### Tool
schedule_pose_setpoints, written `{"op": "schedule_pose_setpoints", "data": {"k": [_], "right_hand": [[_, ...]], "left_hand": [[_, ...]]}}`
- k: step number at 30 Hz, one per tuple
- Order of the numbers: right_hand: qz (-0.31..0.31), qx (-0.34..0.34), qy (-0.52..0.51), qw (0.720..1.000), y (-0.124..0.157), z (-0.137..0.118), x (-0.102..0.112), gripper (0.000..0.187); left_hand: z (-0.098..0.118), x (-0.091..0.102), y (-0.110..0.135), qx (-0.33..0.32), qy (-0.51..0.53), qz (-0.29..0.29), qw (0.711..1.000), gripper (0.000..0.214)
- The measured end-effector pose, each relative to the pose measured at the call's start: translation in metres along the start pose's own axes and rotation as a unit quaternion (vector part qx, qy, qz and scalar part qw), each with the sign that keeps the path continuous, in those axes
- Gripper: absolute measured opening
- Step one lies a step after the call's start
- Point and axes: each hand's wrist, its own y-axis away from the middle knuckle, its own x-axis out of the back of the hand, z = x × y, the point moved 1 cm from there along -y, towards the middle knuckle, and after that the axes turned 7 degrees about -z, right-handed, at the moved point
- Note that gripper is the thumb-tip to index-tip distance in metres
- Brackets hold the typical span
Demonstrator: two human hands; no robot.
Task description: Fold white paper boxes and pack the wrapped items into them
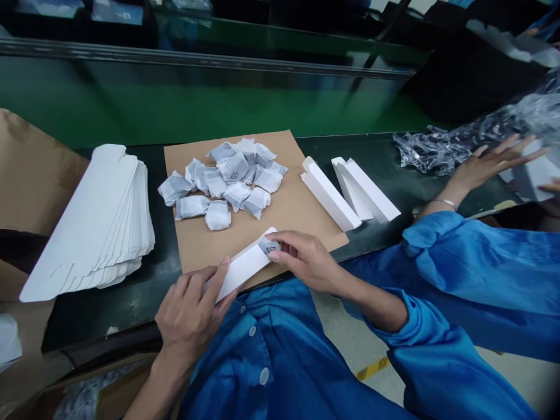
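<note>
My left hand [192,309] is wrapped round a long narrow white box [245,269], tilted above the front edge of a cardboard sheet [192,248]. At the box's upper right end, my right hand [306,256] pinches a small pale wrapped packet [268,247] printed with dark symbols. The packet sits partly within the box's open end; how deep I cannot tell. Beyond both hands, a pile of similar wrapped packets [236,169] lies on the cardboard. To the right are several folded white boxes [332,195], one resting partly on the sheet.
Flat white box blanks [96,221] are stacked at the left, beside a brown carton [35,175]. A co-worker's hand [494,160] reaches over clear plastic bags [437,149] at the right. A green panel with a dark rail [219,64] runs behind the dark table.
</note>
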Motion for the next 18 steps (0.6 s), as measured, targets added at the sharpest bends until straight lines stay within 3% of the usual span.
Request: {"op": "schedule_pose_setpoints", "data": {"k": [3, 6, 10, 12, 15, 18], "right_hand": [[0.013, 0.053, 0.052, 0.997, 0.008, -0.003, -0.002, 0.045], [-0.032, 0.011, 0.023, 0.999, 0.010, -0.007, 0.001, 0.062], [-0.026, -0.107, -0.176, 0.978, 0.007, -0.014, 0.011, 0.045], [-0.031, -0.097, -0.204, 0.974, 0.005, -0.017, 0.013, 0.036], [-0.048, -0.059, -0.169, 0.983, -0.001, -0.017, 0.015, 0.031], [-0.026, -0.074, -0.190, 0.979, -0.016, -0.008, 0.029, 0.023]], "left_hand": [[0.003, -0.001, -0.001, 0.020, -0.011, 0.014, 1.000, 0.055], [0.007, -0.002, -0.004, 0.021, -0.034, 0.015, 0.999, 0.056], [0.008, -0.002, -0.008, 0.055, -0.030, 0.027, 0.998, 0.056], [0.007, -0.002, -0.012, 0.076, -0.041, 0.044, 0.995, 0.055], [0.011, -0.003, -0.023, 0.084, -0.056, 0.050, 0.994, 0.051], [0.025, -0.007, -0.036, 0.103, -0.032, 0.031, 0.994, 0.050]]}}
